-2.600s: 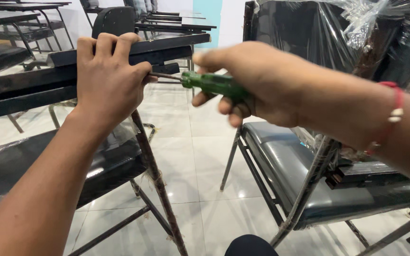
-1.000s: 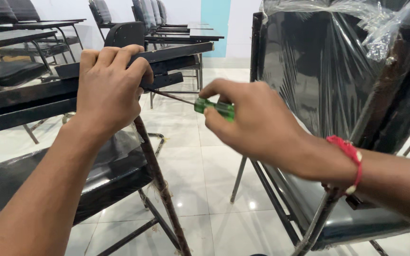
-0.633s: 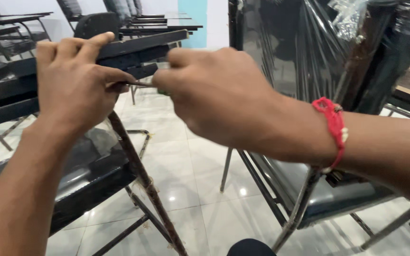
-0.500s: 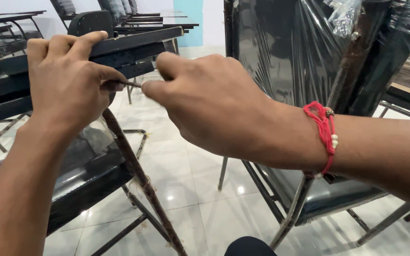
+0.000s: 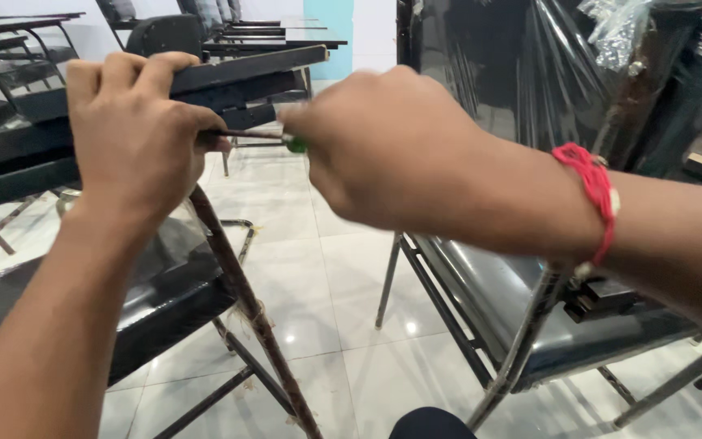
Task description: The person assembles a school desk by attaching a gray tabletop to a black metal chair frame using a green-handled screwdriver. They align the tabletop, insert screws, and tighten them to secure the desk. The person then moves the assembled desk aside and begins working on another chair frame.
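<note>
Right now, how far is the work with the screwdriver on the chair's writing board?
Done: the left hand grips the writing board. In hand: the right hand holds the green-handled screwdriver, its shaft level under the board. Left: the tip is hidden, so any screw's state cannot be told.

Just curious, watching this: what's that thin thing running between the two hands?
In the head view, a thin dark metal screwdriver shaft bridges the gap between the left hand and the right hand, with a bit of green handle showing.

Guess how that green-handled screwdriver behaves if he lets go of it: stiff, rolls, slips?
Probably stiff: the screwdriver shows a thin, straight metal shaft between the left hand and the right hand. Its handle looks glossy green, so possibly slippery. Handle shape is hidden, so whether it would roll is unclear.
</note>
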